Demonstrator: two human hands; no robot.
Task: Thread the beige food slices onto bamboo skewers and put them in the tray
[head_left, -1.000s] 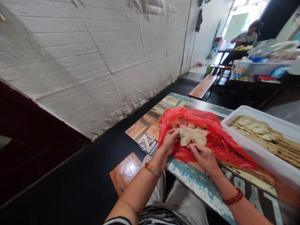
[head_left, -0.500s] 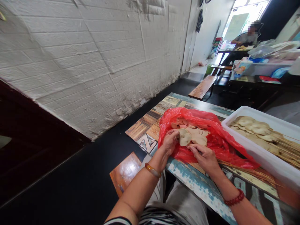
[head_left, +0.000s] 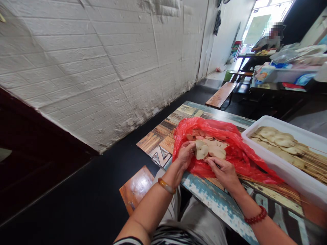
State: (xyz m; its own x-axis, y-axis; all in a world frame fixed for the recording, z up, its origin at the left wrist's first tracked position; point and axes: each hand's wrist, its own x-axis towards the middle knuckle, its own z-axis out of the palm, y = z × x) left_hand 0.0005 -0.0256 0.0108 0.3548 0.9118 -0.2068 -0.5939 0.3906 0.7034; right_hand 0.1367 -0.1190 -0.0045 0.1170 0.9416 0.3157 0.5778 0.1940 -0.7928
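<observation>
My left hand (head_left: 186, 154) pinches the edge of a few thin, round beige slices (head_left: 201, 150), whose exact kind I cannot make out. Just below them, my right hand (head_left: 222, 170) is closed on a thin bamboo skewer (head_left: 206, 157), its tip at the slices' lower edge; most of its length is hidden by the fingers. Under both hands lies an opened red plastic bag (head_left: 237, 149) with more loose slices (head_left: 217, 151) inside. Bare skewers (head_left: 283, 190) lie on the table to the right of my right hand.
A white plastic tub (head_left: 265, 119) of skewered slices (head_left: 278, 139) stands on the patterned table (head_left: 155, 139), right of the bag. Wooden benches (head_left: 221, 94) are beyond and at left. Farther back, a person (head_left: 272, 41) sits at another table. A white wall (head_left: 114, 61) runs along the left.
</observation>
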